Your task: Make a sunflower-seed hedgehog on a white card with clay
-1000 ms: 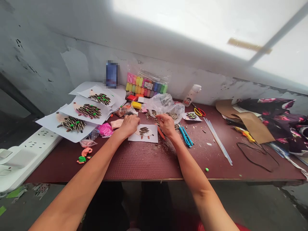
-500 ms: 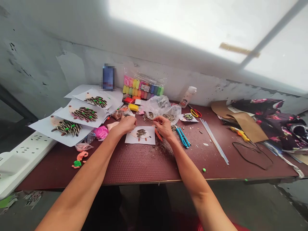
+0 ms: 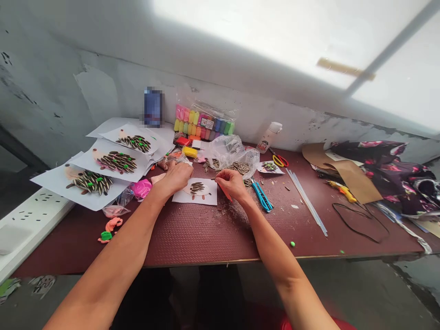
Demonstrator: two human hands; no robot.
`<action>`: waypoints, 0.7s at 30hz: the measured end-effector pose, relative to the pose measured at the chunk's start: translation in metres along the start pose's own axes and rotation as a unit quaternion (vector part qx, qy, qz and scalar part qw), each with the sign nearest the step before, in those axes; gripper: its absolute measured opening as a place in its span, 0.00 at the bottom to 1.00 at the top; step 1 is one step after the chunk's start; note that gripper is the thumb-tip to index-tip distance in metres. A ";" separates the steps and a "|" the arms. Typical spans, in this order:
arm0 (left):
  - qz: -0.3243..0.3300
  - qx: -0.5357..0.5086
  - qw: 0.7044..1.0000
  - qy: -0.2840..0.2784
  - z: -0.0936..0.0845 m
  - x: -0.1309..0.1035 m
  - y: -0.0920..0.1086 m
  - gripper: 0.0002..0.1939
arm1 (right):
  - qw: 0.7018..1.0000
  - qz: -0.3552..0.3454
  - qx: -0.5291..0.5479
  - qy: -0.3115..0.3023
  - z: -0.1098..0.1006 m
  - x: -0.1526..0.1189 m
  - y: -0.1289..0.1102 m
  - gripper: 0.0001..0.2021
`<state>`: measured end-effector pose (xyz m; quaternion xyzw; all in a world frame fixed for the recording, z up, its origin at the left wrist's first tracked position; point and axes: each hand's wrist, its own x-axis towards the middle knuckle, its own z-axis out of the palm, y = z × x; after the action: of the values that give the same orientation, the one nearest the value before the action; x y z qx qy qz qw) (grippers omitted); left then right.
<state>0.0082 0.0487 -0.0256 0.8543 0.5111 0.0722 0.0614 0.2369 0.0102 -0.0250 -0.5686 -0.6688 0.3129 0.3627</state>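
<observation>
A small white card (image 3: 210, 198) lies on the table with a hedgehog shape whose back bears a cluster of striped sunflower seeds (image 3: 197, 187). At its upper left corner is my left hand (image 3: 179, 176), fingers curled closed; whatever they hold is hidden. My right hand (image 3: 233, 184) is pinched at the card's upper right corner, with a small dark seed at the fingertips. An orange strip-like thing (image 3: 225, 193) shows partly beneath this hand. Beyond it, loose sunflower seeds (image 3: 239, 168) lie by a crumpled clear plastic bag (image 3: 227, 149).
Finished-looking hedgehog sheets (image 3: 113, 162) overlap at left, above a white power strip (image 3: 37, 215). Coloured clay packs (image 3: 202, 123) stand at the wall. To the right are blue pliers-like cutters (image 3: 261, 196), scissors (image 3: 280, 160), a bottle (image 3: 269, 137), glue sticks (image 3: 305, 201) and a glue gun (image 3: 343, 191).
My right hand has come down and left to the card's upper right corner. My left hand stays by the upper left corner. The view has shifted slightly.
</observation>
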 end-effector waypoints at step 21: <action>-0.017 -0.023 1.000 0.013 0.004 -0.008 0.005 0.16 | 0.993 -0.047 -0.109 0.009 0.025 -0.010 -0.009 0.09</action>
<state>0.0097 0.0395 -0.0293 0.8430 0.5242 0.0939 0.0755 0.2124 -0.0009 -0.0323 -0.5756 -0.7213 0.2159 0.3189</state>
